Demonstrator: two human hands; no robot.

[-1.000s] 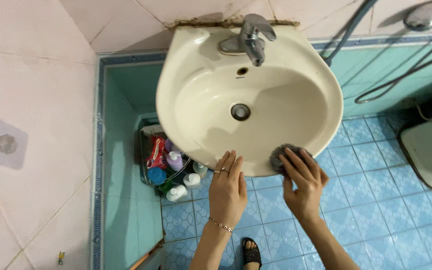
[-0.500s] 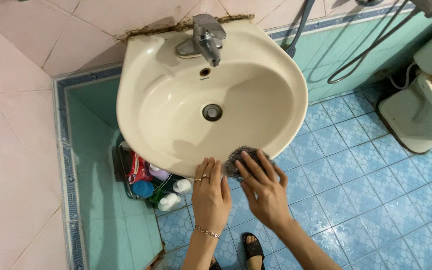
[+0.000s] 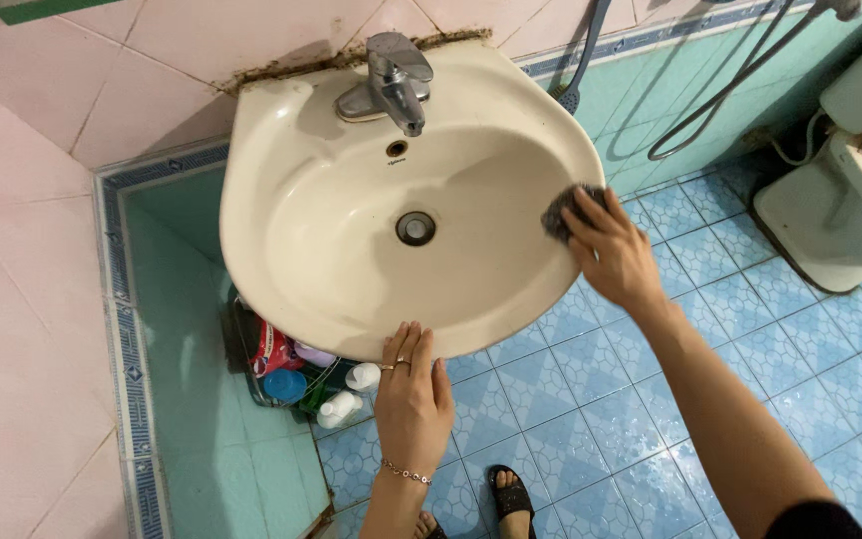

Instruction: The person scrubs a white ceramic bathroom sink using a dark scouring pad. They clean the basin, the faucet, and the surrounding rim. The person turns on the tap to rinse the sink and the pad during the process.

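A cream wall-mounted sink (image 3: 281,200) fills the upper middle of the view, with a metal tap (image 3: 391,75) at its back and a drain (image 3: 416,228) in the bowl. My right hand (image 3: 613,255) presses a dark steel-wool scourer (image 3: 566,210) against the sink's right rim. My left hand (image 3: 413,394), wearing rings and a bracelet, rests flat with its fingertips on the sink's front edge and holds nothing.
A wire rack (image 3: 296,374) of bottles and packets sits on the floor under the sink. A toilet (image 3: 840,190) stands at the right, with a shower hose (image 3: 720,95) along the wall. The floor is wet blue tile (image 3: 601,399); my sandalled foot (image 3: 511,496) is below.
My right hand has carried the scourer from the sink's front edge up along the rim to the right side. My left hand has stayed on the front edge.
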